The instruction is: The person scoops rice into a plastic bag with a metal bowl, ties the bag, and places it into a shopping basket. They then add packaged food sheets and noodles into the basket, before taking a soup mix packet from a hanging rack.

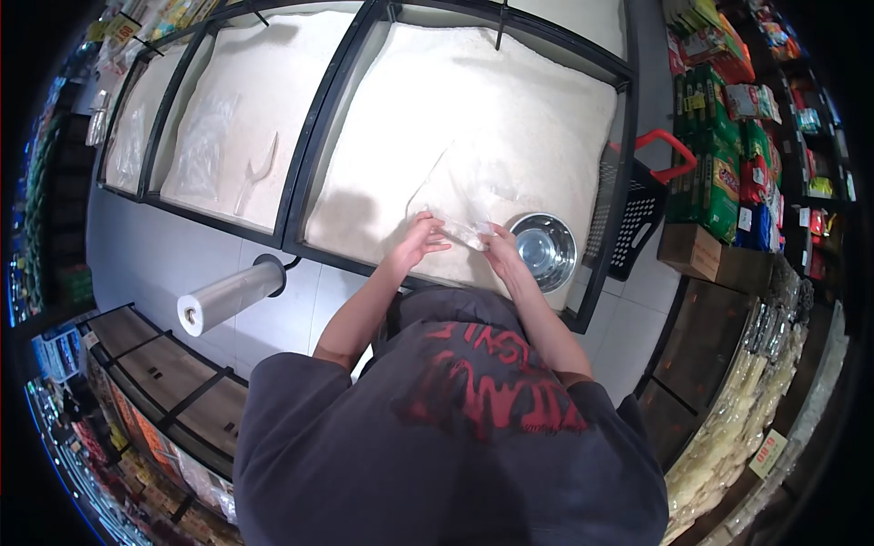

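Both of my hands are over the near part of a large black-framed bin (pixel 300 196) filled with a white, fine-looking loose food, perhaps rice or flour. A thin clear plastic bag (pixel 466 233) stretches between them. My left hand (pixel 421 240) grips the bag's left edge with bent fingers. At the other edge, my right hand (pixel 499 247) pinches the bag between thumb and fingers. Just right of that hand, a shiny steel bowl (pixel 546 253) rests on the white contents. The bag is see-through, so its exact outline is hard to make out.
A roll of clear bags (pixel 232 296) sticks out from the bin's front at left. Neighbouring bins hold more white contents, with a scoop-like tool (pixel 258 173) in one. A black basket (pixel 637 218) with a red handle (pixel 669 150) stands right. Packaged goods (pixel 715 182) fill the shelves.
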A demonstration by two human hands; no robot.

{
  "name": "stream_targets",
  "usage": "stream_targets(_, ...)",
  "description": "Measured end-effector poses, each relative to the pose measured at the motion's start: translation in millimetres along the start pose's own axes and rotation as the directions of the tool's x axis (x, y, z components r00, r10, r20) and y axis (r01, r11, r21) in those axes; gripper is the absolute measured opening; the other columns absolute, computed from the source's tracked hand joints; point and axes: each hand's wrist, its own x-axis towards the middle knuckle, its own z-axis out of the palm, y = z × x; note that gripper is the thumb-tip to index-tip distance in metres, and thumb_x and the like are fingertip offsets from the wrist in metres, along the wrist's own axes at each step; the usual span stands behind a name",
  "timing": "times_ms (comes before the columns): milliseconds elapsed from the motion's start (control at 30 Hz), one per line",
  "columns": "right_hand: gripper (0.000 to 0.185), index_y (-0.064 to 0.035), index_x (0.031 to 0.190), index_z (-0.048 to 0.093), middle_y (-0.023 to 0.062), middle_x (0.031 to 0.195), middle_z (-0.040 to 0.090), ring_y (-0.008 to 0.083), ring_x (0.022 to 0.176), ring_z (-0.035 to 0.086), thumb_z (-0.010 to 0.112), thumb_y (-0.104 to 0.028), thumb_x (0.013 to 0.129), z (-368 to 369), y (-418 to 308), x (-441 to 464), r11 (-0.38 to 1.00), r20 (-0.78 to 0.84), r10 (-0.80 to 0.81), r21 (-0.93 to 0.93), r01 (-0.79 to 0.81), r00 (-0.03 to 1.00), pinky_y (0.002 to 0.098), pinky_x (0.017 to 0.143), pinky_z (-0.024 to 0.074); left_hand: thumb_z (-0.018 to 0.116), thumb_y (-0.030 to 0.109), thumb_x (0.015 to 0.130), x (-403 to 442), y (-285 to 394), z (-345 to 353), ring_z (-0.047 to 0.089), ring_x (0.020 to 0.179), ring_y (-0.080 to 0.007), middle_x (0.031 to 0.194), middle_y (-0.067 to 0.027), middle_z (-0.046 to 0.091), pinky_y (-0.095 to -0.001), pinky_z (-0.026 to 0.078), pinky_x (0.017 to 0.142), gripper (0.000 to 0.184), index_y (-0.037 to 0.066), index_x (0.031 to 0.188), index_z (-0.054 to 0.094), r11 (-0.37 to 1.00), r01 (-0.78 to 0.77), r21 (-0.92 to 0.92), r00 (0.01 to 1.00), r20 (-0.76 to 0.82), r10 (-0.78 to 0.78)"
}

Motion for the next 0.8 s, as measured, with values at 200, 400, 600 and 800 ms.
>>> stream_targets(200,0.054,-0.0043,0.134,0.051,0.0118,0.101,0.062,0.0193,0.085,0.063,0.072,0.004,0.085,-7.1,-28.6,-13.6,0.964,-0.185,-0.188,-0.221,0.145,0.965,0.0312,0.076,0.0544,0.062,-0.006,0.079,28.8,-27.8,-33.9,0.06,0.108,-0.0352,0.116,-0.0207,0.052,-0.0443,0.054,0.091,0.06,0.0,0.132,0.036,0.559,-0.155,0.815,0.805,-0.224,0.55)
stream_targets(400,0.046,-0.0047,0.121,0.062,0.0103,0.1,0.064,0.0198,0.086,0.066,0.078,0.002,0.078,-1.3,-33.0,-43.3,0.711,-0.097,-0.579,-0.548,0.442,0.81,0.0296,0.076,0.056,0.069,-0.001,0.078,42.1,-19.3,-39.0,0.057,0.108,-0.0374,0.105,-0.0152,0.058,-0.0467,0.05,0.088,0.026,0.005,0.102,0.061,0.136,-0.144,0.98,0.676,-0.003,0.737)
stream_targets(600,0.009,0.0019,0.086,0.074,0.0143,0.085,0.073,0.0176,0.079,0.073,0.078,-0.005,0.081,-1.9,-55.5,-40.8,0.402,0.221,-0.709,-0.654,0.641,0.67,0.0303,0.073,0.0599,0.063,0.006,0.087,11.6,25.5,-43.0,0.063,0.094,-0.0378,0.095,-0.0139,0.063,-0.0485,0.052,0.078,0.002,0.006,0.085,0.064,-0.206,-0.207,0.956,0.492,0.284,0.823)
stream_targets(800,0.016,0.0049,0.087,0.069,0.0096,0.074,0.07,0.0177,0.07,0.072,0.071,-0.01,0.091,12.8,-141.8,-55.1,0.488,0.19,-0.768,-0.445,0.751,0.612,0.0295,0.062,0.0589,0.056,0.015,0.096,-16.1,94.2,1.0,0.066,0.089,-0.0356,0.091,-0.0124,0.068,-0.0514,0.051,0.073,0.008,0.009,0.095,0.06,-0.093,-0.331,0.939,0.492,0.256,0.832)
